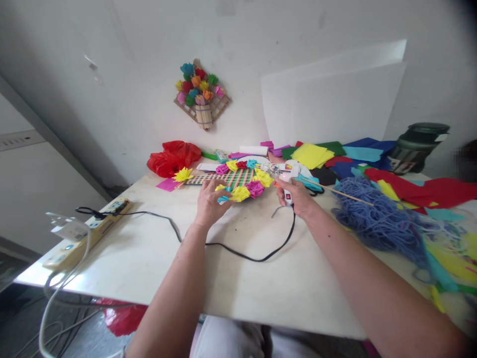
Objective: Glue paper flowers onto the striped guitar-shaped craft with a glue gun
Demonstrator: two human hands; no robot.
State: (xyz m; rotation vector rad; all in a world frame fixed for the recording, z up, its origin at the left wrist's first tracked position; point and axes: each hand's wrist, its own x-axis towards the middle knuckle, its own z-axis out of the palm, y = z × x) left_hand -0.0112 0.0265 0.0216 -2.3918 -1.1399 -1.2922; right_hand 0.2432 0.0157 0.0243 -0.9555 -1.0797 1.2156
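A round craft piece (238, 180) with a striped woven middle and a ring of coloured paper flowers lies on the white table (156, 248). My left hand (211, 200) rests on its near edge, fingers closed on a small blue and yellow paper flower. My right hand (294, 195) is wrapped round the handle of a white glue gun (287, 180), whose nozzle points at the piece's right side. The gun's black cord (257, 257) loops across the table toward me.
A power strip (89, 229) with plugged cables sits at the left edge. A red plastic bag (172, 156), coloured paper sheets (316, 154), blue yarn (376, 219) and a thin wooden stick (343, 193) lie behind and right. A flower basket craft (201, 97) hangs on the wall.
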